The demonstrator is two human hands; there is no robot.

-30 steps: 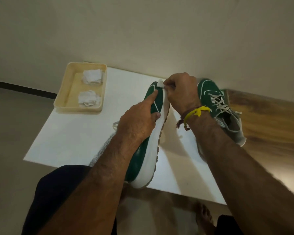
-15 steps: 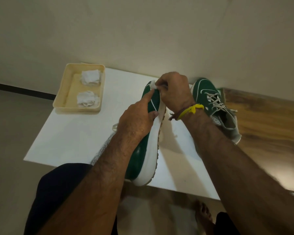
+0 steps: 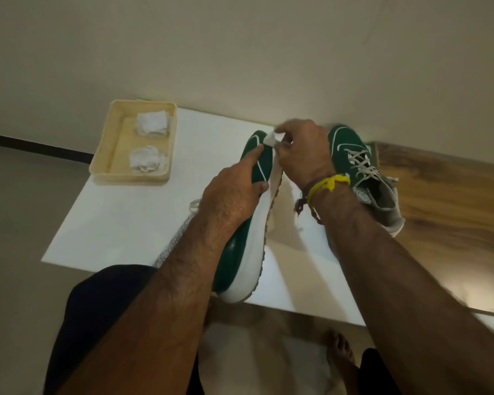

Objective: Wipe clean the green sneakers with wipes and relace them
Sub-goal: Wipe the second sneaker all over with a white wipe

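Your left hand (image 3: 234,195): gripped green sneaker (image 3: 240,246) tipped on its side, fingers wrapped over upper, index finger laid along toe; heel overhung near edge of white board (image 3: 120,223).
Your right hand (image 3: 303,155): fingers bunched, pinched white wipe (image 3: 270,139) against sneaker's toe; yellow band (image 3: 327,185) on wrist.
Second green sneaker (image 3: 362,172): laced, lay at board's far right edge, just beyond your right hand.
Beige tray (image 3: 109,155): far left corner, held two crumpled wipes (image 3: 147,163).
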